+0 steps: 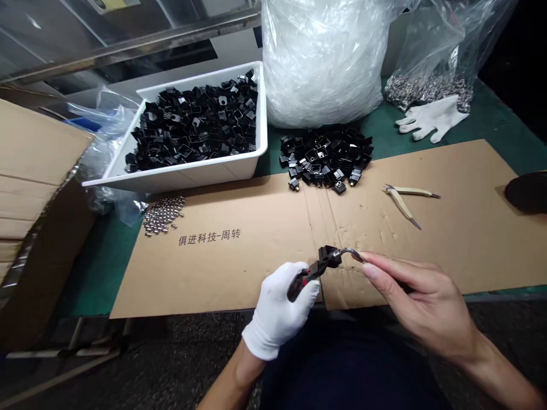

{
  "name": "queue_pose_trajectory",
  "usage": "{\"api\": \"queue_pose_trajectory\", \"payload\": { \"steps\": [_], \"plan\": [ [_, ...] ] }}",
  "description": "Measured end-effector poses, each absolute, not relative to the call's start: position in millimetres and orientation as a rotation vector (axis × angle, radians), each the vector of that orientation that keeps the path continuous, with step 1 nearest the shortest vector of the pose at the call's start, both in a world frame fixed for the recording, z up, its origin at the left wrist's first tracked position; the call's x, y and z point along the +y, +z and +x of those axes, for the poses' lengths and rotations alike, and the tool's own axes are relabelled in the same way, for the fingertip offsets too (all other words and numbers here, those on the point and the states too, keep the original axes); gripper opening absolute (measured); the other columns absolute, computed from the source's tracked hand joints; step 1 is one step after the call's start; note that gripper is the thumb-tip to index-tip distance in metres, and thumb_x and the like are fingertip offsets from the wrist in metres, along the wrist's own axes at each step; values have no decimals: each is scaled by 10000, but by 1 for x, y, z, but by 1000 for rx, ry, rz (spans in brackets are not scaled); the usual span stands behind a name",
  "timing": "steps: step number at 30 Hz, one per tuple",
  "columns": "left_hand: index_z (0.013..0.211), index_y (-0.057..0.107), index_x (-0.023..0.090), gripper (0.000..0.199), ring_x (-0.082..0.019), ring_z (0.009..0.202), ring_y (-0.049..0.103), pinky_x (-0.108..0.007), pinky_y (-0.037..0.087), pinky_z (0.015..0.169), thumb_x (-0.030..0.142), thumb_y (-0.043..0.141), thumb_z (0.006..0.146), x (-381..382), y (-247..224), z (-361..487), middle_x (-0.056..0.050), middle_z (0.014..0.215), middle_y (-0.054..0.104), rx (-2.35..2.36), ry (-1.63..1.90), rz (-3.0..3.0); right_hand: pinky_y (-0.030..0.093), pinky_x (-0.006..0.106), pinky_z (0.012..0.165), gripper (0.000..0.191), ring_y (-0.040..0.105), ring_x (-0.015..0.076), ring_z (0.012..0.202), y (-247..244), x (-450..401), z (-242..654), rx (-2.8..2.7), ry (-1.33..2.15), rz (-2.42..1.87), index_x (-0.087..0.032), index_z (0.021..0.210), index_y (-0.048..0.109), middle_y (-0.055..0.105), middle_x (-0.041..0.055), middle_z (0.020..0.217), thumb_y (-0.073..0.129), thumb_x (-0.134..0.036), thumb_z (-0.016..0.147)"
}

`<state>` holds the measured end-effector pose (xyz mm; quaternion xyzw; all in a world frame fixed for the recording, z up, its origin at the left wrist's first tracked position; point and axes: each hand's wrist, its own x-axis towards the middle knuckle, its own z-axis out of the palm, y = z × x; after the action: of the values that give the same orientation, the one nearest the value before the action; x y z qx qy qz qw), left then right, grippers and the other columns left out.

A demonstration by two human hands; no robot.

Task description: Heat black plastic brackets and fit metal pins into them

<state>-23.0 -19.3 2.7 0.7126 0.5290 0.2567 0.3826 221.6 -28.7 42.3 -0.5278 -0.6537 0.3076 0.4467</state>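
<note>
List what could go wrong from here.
The right hand is bare on the curved metal piece, so a slip might scrape it.

The black part is held near the front edge of the cardboard; if dropped, it could fall off.

The small metal pieces lie loose on the cardboard, so a knock from the gloved left hand could scatter them.

Even, fairly bright light falls on the cardboard sheet (265,228) in the middle of the frame, while the floor (179,347) along the bottom and the upper right corner sink towards black. Glare whitens the bulging plastic bag (320,62) at top centre (small glints dot the black plastic housings (325,156) below). Wide-angle distortion stretches the carton (34,171) at the left edge.
</note>
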Motion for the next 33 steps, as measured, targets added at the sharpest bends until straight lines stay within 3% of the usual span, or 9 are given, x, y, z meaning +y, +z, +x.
{"api": "queue_pose_trajectory", "payload": {
  "steps": [12, 33],
  "plan": [
    [933, 639, 177, 260, -141, 747, 574, -264, 449, 745, 354, 476, 1032, -23, 9, -18, -15, 844, 653, 1258, 617, 1698, 596, 106, 882, 419, 770, 77, 927, 50, -31, 215, -1505, 819, -1312, -378, 1202, 747, 782, -106, 1128, 724, -87, 901],
    [855, 571, 173, 333, -133, 698, 446, -269, 375, 691, 403, 427, 1047, -25, 6, -8, 2, 759, 534, 1262, 678, 1513, 648, 220, 862, 340, 787, 151, 874, 37, -34, 196, -1325, 815, -1365, -316, 1177, 770, 809, -43, 1053, 730, -122, 902]
  ]
}}
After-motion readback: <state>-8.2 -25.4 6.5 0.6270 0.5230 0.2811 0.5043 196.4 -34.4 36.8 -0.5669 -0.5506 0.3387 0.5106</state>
